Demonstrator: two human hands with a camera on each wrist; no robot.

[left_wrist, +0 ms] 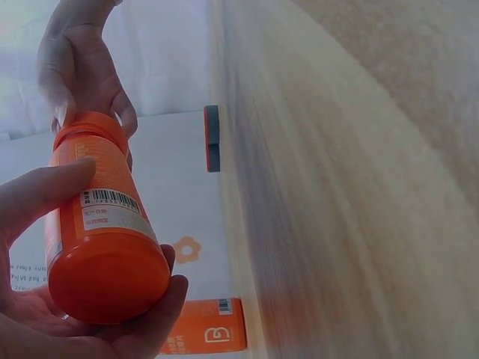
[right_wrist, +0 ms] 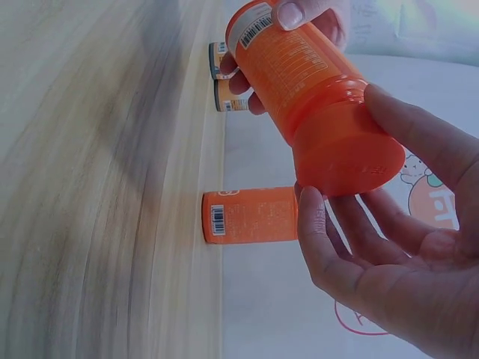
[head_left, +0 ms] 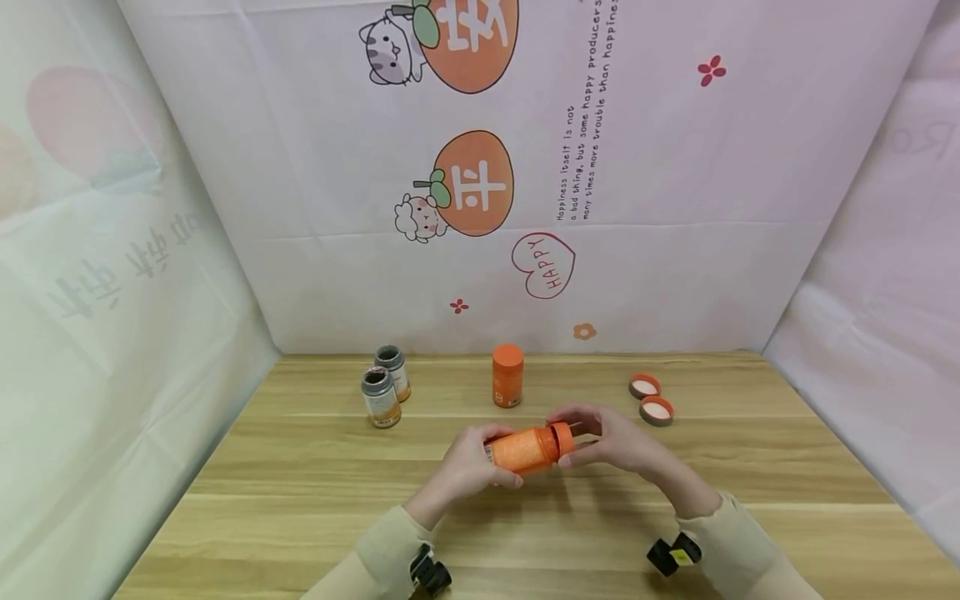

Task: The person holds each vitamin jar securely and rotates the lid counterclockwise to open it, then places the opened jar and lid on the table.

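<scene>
Broadly, a white printed cloth [head_left: 660,167] rises at the back edge of the wood-grained table [head_left: 300,500], whose left and right edges lie well apart from both hands; two beige sleeves [head_left: 390,546] angle inward from the near side; the left hand [head_left: 467,462] has its grip wrapped about the body of a labelled orange bottle [head_left: 520,451], thumb laid along the label and fingers round the other side; the right hand [head_left: 611,433] arches in opposite, its grip partly closed, thumb and fingertips set about the orange cap [head_left: 564,437], palm apart from it; how tightly the cap is screwed on, I cannot tell; the held bottle lies tilted nearly level above the middle of the table, cap end toward the right hand, with room between it and the wood; a capped second orange bottle [head_left: 507,382] stands upright behind it, near the back edge; a wide gap of wood separates that from two uncapped grey-necked jars [head_left: 382,400] at left, one just behind the other; another gap runs rightward to two orange-and-grey lids [head_left: 657,410], close together, pale insides up.
</scene>
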